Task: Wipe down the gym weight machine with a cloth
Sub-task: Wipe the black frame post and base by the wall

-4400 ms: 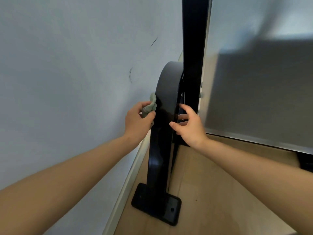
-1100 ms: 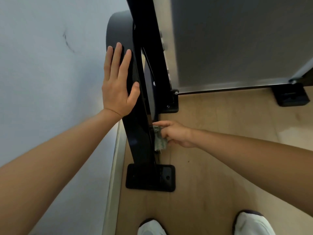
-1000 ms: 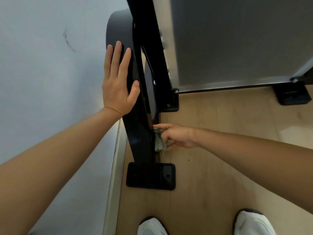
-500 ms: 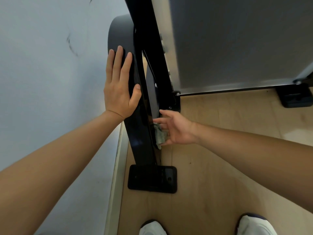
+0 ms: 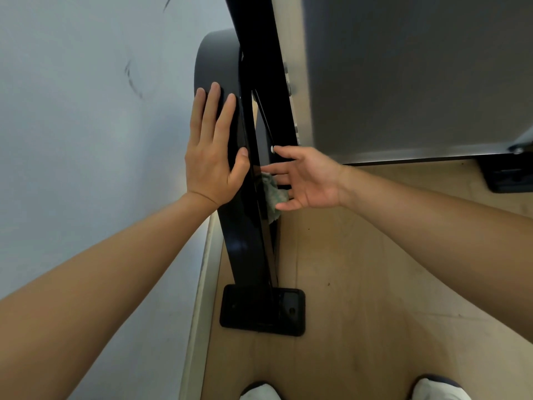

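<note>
Cloth (image 5: pixel 274 197) beneath splayed straight fingers (image 5: pixel 277 170) of right hand (image 5: pixel 311 180), against near-upright black strut (image 5: pixel 248 249); left hand (image 5: pixel 210 166) flat there, fingers together.

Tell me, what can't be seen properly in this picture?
All in the head view:
- the cloth: partly hidden between the right hand and the black frame leg.
- leg surface beneath the left hand: covered by its palm.
- the grey panel: cut off by the top edge.
- the white shoes: cut off by the bottom edge.
</note>
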Demonstrator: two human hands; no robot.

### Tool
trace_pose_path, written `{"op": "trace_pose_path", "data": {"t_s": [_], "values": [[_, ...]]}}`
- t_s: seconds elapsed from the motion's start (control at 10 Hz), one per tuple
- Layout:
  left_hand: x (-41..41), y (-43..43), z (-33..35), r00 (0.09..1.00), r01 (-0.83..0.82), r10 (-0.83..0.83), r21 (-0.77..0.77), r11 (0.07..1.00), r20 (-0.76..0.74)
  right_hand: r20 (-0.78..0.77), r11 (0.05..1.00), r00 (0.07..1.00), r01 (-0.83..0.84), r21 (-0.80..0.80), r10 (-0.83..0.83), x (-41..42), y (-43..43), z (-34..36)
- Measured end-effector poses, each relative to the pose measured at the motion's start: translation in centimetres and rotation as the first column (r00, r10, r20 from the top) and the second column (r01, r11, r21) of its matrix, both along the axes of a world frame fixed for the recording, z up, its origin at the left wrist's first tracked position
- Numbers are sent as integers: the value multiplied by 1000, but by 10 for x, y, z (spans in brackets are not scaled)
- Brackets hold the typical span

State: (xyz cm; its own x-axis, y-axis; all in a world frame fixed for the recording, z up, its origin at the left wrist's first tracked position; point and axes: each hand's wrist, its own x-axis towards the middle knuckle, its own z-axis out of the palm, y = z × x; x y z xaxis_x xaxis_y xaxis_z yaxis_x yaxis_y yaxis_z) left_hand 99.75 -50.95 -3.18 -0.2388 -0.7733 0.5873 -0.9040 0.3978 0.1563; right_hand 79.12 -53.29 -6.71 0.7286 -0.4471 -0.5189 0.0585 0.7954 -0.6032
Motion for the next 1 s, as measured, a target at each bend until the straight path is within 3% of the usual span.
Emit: {"op": "trace_pose_path", "data": {"t_s": [0.3, 0.5, 0.7, 1.0], "values": [[0, 1, 1, 1000, -5, 5, 8, 1000, 4, -10, 997, 998, 67, -35, -67, 14, 4, -4], [-1, 2, 1, 1000, -17, 17, 8, 1000, 1, -89, 997, 995, -56, -50, 51, 25, 37, -44], [-3, 3, 2, 1000, -21, 21, 5, 1000, -4, -185, 984, 967, -169, 57, 177, 18, 72, -84], [-3, 4, 4, 1000, -20, 21, 16, 1000, -16, -157, 998, 986, -47, 53, 55, 11, 55, -70]]}}
